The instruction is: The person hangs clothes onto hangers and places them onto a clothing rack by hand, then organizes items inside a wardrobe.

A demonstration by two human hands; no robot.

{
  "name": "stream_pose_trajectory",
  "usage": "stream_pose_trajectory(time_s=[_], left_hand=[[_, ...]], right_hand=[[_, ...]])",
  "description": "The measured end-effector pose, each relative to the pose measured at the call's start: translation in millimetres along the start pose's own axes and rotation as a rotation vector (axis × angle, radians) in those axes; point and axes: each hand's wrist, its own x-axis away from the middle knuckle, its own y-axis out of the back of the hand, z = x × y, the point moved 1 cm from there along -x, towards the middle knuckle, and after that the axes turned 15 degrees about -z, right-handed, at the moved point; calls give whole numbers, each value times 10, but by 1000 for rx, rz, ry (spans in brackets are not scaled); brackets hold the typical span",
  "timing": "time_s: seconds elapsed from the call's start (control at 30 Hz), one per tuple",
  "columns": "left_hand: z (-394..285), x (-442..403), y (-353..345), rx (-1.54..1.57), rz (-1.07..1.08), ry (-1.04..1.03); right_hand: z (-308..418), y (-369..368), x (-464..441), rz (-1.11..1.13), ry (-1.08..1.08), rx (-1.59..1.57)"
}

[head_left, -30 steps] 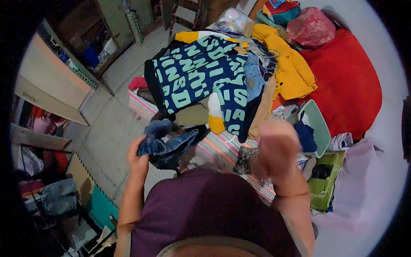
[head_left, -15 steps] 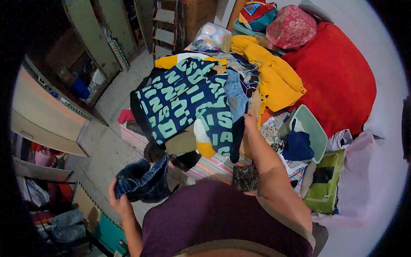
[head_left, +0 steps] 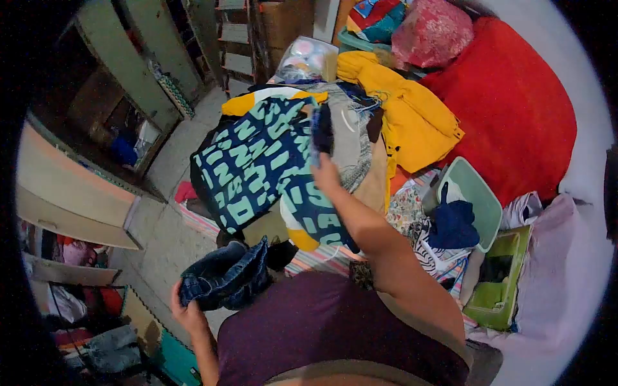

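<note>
At the lower left, my left hand (head_left: 188,314) is closed on the edge of a pair of dark blue jeans (head_left: 225,280), which hang bunched in front of my body. My right hand (head_left: 327,174) grips a dark blue garment (head_left: 322,132), seen nearly edge-on; its exact kind is hard to tell. It is held up over the clothes pile. Just left of it lies a navy sweatshirt (head_left: 248,161) with mint-green letters and yellow-and-white trim. A grey garment (head_left: 347,125) shows to its right, beside a yellow jacket (head_left: 412,119).
A large red cloth bundle (head_left: 508,109) fills the back right. Green bins (head_left: 487,206) with clothes stand along the right side. A clear bag (head_left: 309,56) sits at the back, near a ladder (head_left: 236,38). On the left are open cabinets (head_left: 122,77) and a clothes rack (head_left: 77,289).
My right hand has moved left and lifted a garment off the pile. The light blue denim by the hangers no longer lies there, and the grey garment shows. My left hand still holds the jeans.
</note>
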Motion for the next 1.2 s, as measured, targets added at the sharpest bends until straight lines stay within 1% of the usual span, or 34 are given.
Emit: stream_pose_trajectory(time_s=[0.03, 0.07, 0.1, 0.27, 0.37, 0.47, 0.57, 0.67, 0.77, 0.87, 0.93, 0.97, 1.0, 1.03, 1.1, 1.17, 1.2], left_hand=[[-18, 10, -117, 11, 5, 24], [-30, 21, -233, 21, 8, 48], [-39, 42, -325, 27, 26, 28], [-179, 113, -472, -1, 86, -83], [-375, 208, -579, -93, 71, -106], [-186, 236, -529, -25, 110, -83], [-238, 265, -602, -19, 78, -144], [-335, 305, -657, -36, 76, -86], [-365, 316, -683, -45, 100, -89], [-453, 294, -702, -111, 126, -174], [-330, 273, -630, -76, 93, -122], [-265, 256, -600, -54, 76, -94], [-233, 241, -589, -52, 81, -97], [-202, 225, -580, -51, 84, -99], [-230, 243, -618, -56, 92, -96], [-390, 221, -680, -79, 110, -83], [-368, 208, -684, -63, 102, -81]], right_hand=[[-14, -106, 26, -23, 174, 83], [-69, -209, 14, -3, 184, 113], [-125, -264, 4, 53, 185, 159], [-345, -437, 26, 83, 207, 193], [-448, -506, 20, 78, 232, 175], [-431, -459, 79, 112, 213, 192], [-422, -417, 113, 106, 229, 221], [-464, -362, 150, 106, 236, 194], [-585, -378, 130, 73, 102, 229], [-571, 69, 122, -80, 22, -3], [-743, 366, 15, -296, 53, -237], [-561, 822, 49, -257, -46, 5], [-768, 872, 9, -312, -47, -86], [-894, 967, -34, -268, 22, -318], [-1014, 1112, -30, -211, 1, -236], [-931, 1214, 40, -283, 18, -328], [-901, 1247, 62, -318, 24, -375]])
